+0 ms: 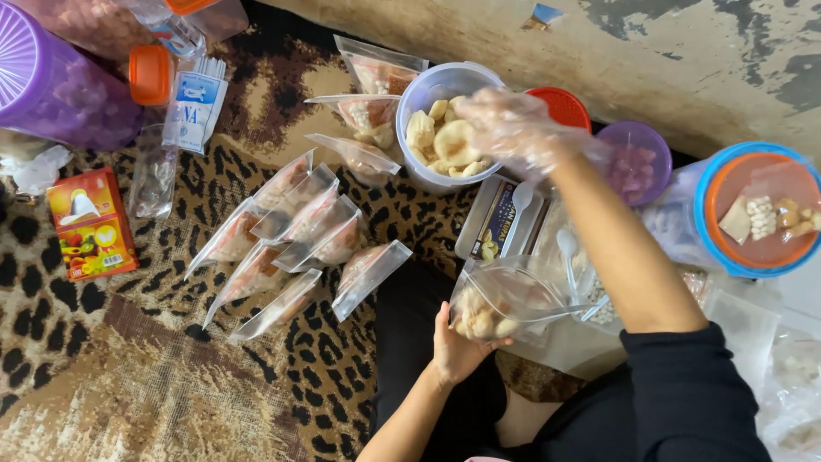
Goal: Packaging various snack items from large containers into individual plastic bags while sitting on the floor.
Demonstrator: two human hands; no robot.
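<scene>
Floor covering: I see a leopard-print rug (pixel 128 359) under everything, brown and black spots.
Far edge: a worn, paint-flaked concrete floor (pixel 684 60) beyond the rug.
Centre of rug: filled clear plastic pouches (pixel 291 248) lying in a loose fan, overlapping.
Left: a red and yellow cardboard box (pixel 90 224), flat on the rug.
Top left: a purple plastic jar (pixel 51 81) on its side.
Middle top: a clear round plastic tub of pale crackers (pixel 440 128) standing upright.
Right: a blue-rimmed orange container (pixel 757 210).
</scene>
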